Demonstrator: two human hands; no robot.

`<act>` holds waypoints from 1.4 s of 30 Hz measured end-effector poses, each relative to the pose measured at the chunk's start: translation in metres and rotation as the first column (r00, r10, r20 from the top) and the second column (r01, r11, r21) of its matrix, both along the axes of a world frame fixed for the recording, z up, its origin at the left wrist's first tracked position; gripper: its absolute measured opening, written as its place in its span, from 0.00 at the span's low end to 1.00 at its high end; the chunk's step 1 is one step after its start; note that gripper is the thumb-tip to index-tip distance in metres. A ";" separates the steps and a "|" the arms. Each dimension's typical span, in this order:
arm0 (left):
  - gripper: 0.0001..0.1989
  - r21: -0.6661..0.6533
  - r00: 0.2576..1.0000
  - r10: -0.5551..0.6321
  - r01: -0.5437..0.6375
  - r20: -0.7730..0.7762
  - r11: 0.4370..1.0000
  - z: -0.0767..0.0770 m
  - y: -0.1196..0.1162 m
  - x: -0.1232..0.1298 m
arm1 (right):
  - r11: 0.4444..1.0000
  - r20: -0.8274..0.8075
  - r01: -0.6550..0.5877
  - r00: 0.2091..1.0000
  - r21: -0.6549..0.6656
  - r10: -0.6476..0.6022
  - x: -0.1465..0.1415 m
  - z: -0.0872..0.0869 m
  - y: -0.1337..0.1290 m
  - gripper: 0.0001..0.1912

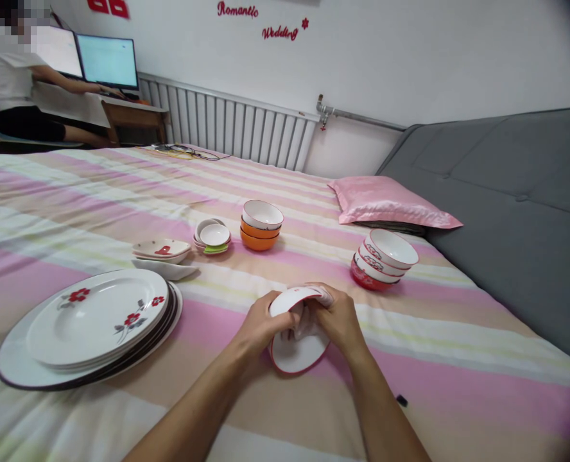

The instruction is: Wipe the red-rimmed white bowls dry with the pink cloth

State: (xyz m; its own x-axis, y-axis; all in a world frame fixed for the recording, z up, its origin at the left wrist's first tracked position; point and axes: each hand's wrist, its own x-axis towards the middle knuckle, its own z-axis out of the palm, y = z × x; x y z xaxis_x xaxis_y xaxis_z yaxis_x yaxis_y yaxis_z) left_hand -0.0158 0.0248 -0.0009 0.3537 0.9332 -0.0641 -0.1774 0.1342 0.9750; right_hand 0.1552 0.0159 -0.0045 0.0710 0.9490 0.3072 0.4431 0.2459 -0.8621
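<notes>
Between my hands is a white bowl point(298, 357) with a red rim, tipped on its side so its inside faces me. My left hand point(260, 323) is closed on the bowl's left wall, with the thumb over the rim. A crumpled pale cloth point(324, 296) is bunched under my right hand point(339, 316), which presses it against the bowl at the right side and inside. Some right fingertips are hidden by the cloth and bowl. Right of my hands stands a stack of red and white bowls point(385, 258); beyond them is a stack of orange bowls point(260, 232).
A pile of plates point(97, 321) with red flowers lies at left. Behind it are oblong dishes point(162, 249) and small nested dishes point(212, 236). A striped sheet point(246, 423) covers the bed. A pink pillow point(391, 200) lies near the grey headboard point(516, 186). A person point(10, 77) sits at a desk.
</notes>
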 end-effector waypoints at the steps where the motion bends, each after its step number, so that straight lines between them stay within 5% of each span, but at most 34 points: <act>1: 0.15 0.011 1.000 0.006 -0.006 -0.003 1.000 0.000 0.000 0.000 | 1.000 -0.007 0.015 1.000 -0.002 -0.015 0.000 -0.001 0.001 0.14; 21: 0.23 0.033 0.977 0.173 -0.179 0.127 0.983 -0.002 -0.001 -0.001 | 0.911 -0.136 0.372 0.908 -0.177 -0.397 -0.024 -0.020 0.007 0.15; 25: 0.18 0.011 0.967 0.213 -0.216 0.137 0.976 0.000 -0.001 -0.002 | 0.960 -0.346 0.187 0.904 -0.209 -0.252 -0.028 -0.017 0.004 0.20; 28: 0.17 0.018 0.964 0.216 -0.222 0.156 0.975 0.000 0.000 -0.002 | 0.969 -0.559 -0.014 0.818 -0.248 -0.132 -0.030 -0.016 0.002 0.23; 38: 0.24 0.249 0.954 0.264 -0.293 0.143 0.923 0.003 -0.006 -0.006 | 0.944 -0.597 0.103 0.752 -0.313 -0.280 -0.044 -0.024 0.004 0.20; 42: 0.26 0.295 0.938 0.304 -0.342 0.168 0.892 0.004 -0.008 -0.005 | 0.938 -0.702 0.039 0.653 -0.345 -0.285 -0.059 -0.023 -0.002 0.21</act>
State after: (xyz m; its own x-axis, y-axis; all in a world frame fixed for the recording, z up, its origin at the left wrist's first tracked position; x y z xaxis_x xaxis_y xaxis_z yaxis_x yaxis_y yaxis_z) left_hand -0.0206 0.0168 0.0033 0.0163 0.9616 0.2739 -0.2709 -0.2594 0.9270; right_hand 0.0958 0.0142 -0.0276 0.3153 0.9306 -0.1861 -0.3532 -0.0669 -0.9332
